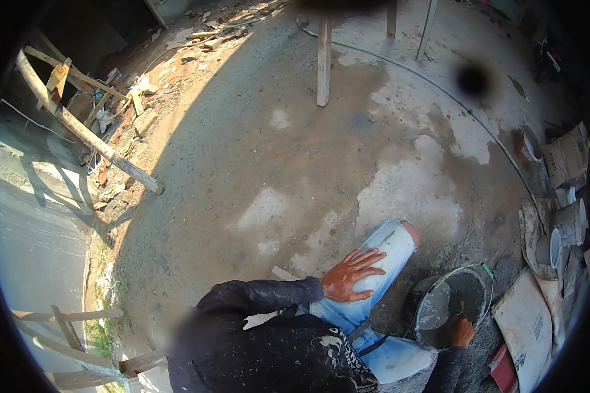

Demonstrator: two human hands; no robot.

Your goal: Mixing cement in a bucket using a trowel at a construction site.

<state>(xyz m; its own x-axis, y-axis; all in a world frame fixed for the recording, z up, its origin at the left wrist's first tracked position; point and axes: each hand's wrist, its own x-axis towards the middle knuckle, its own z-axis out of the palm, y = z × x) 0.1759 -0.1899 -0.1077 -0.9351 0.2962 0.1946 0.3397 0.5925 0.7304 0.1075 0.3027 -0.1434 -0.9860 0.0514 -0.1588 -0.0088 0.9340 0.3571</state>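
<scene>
My left hand point(354, 276) lies open on my left thigh, its fingers spread over the pale blue jeans point(392, 249). Lower right, my right hand point(463, 332) is closed at the near inner side of a round dark bucket point(410, 306). Wet grey mortar point(432, 311) fills part of it. From my fist a thin-necked hand tool point(462, 308) reaches toward the mortar; it looks like a trowel, but its blade is not clear. The bucket's thin wire handle, with a green piece on it, arches across the rim.
Right of the bucket lie a flattened paper sack point(526, 327), a red block point(503, 370), white pipe pieces point(570, 221) and a cardboard box point(566, 157). A hose point(432, 71) curves over the concrete floor. Wooden posts point(324, 62) stand ahead; rubble point(147, 121) and a leaning pole point(88, 131) are left.
</scene>
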